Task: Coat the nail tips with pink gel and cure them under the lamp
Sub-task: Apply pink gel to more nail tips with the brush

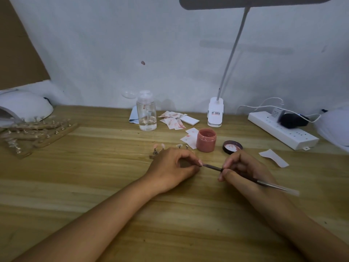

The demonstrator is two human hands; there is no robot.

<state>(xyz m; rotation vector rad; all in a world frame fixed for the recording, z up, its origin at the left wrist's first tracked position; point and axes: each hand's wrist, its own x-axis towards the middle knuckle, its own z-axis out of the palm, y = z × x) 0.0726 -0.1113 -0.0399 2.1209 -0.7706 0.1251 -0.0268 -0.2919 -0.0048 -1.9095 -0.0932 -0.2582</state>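
Observation:
My left hand (171,168) rests on the wooden table and pinches a small nail tip (200,163) between thumb and fingers. My right hand (243,170) grips a thin gel brush (213,167) like a pen, its tip touching the nail tip. An open jar of pink gel (206,140) stands just behind the hands, with its lid (232,147) lying upturned to its right. Just behind my left hand, small stands (158,148) carry pink nail tips. The white curing lamp (24,105) sits at the far left.
A rack of nail-tip stands (35,133) lies at the left. A clear pump bottle (146,112), stained paper wipes (172,120), a clip desk lamp (215,114) and a power strip (283,129) line the back. A paper scrap (273,157) lies right.

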